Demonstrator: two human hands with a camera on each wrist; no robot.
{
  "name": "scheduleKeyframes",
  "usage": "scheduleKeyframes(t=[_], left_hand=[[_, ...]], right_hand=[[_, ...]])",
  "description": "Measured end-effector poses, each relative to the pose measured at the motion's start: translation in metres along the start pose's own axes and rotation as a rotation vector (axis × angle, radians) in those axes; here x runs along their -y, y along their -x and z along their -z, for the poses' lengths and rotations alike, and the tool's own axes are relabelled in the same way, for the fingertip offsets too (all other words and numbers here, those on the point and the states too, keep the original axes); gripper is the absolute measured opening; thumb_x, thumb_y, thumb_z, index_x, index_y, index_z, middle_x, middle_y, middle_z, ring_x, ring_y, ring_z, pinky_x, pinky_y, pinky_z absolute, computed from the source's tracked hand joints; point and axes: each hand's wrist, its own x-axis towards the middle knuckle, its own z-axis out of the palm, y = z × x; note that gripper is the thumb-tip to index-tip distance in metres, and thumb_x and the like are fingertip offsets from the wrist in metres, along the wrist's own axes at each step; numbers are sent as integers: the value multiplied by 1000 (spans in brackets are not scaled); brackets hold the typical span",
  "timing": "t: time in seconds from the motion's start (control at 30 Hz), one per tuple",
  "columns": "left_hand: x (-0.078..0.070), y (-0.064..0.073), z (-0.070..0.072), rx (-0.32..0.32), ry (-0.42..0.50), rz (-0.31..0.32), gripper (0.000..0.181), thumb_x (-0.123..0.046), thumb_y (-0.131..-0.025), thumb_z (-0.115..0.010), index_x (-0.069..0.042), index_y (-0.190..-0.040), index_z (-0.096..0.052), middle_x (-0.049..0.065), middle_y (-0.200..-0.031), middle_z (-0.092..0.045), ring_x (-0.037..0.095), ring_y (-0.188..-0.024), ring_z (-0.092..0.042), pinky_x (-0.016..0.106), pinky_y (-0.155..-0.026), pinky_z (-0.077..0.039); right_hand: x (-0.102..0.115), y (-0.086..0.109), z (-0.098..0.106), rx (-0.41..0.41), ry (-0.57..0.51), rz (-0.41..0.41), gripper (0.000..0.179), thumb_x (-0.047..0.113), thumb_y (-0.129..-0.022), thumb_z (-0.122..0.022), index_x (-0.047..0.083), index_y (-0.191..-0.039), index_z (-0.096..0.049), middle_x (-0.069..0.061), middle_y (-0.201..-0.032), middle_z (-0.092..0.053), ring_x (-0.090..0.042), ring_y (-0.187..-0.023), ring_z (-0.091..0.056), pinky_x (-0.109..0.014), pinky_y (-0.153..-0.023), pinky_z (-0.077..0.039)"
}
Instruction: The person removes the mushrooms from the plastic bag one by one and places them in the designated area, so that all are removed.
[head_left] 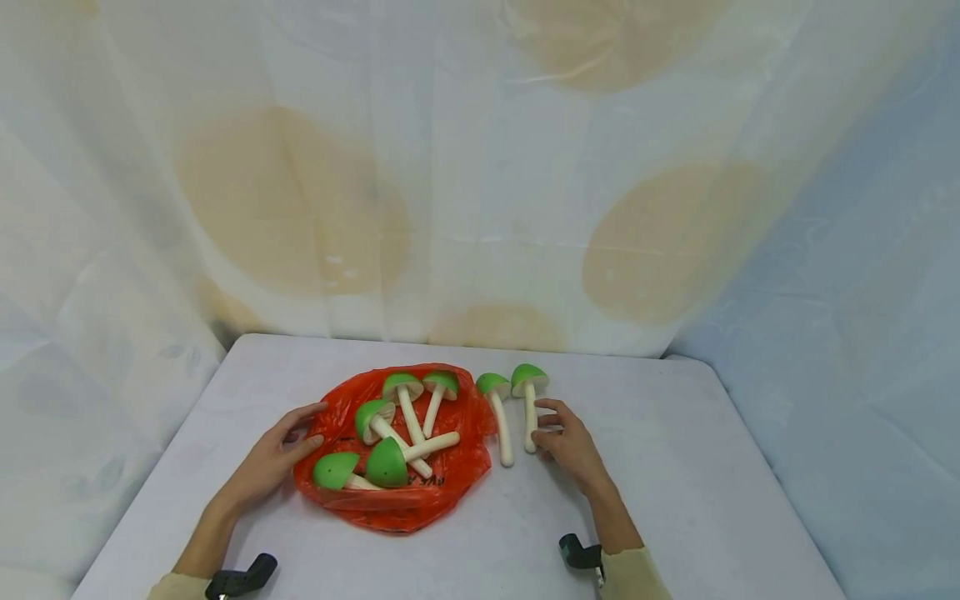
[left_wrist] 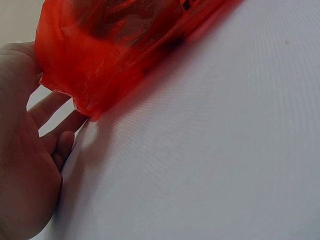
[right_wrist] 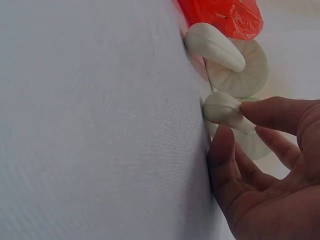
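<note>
A toy mushroom (head_left: 531, 417) with a green cap and pale stem lies on the table, its stem toward me. My right hand (head_left: 570, 446) is at that stem; in the right wrist view the thumb (right_wrist: 270, 112) and fingers close around the stem (right_wrist: 225, 109). A second mushroom (head_left: 503, 425) lies just left of it, by the bag. My left hand (head_left: 273, 458) touches the left edge of a red plastic bag (head_left: 405, 508), fingers loosely extended; the left wrist view shows the bag's crumpled edge (left_wrist: 90, 85) against them. Several green-capped mushrooms (head_left: 386, 462) lie in the bag.
The white table (head_left: 675, 483) ends at a rear edge close behind the mushrooms. Patterned sheeting (head_left: 480, 208) hangs behind and at both sides. Dark wrist devices (head_left: 581, 552) are worn on both forearms.
</note>
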Motion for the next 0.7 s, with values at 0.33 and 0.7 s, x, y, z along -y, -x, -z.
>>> scheduleKeyframes(t=[0.33,0.7], left_hand=[[0,1,0,-2,1,0,56,-43,-99,-62,-27,-149,-45,5,-151,-47,25,-135,-44,7,-98,-32],[-2,1,0,2,6,-18,55,-41,-100,-62,-26,-150,-44,6,-151,-46,28,-136,-43,6,-99,-32]], right_hand=[[-5,-2,0,-9,11,15,51,10,-91,-71,22,-138,-56,-13,-120,-61,-23,-89,-63,-34,-67,-56],[-2,-1,1,-15,14,17,55,12,-90,-72,20,-141,-52,-14,-121,-60,-23,-90,-64,-35,-67,-56]])
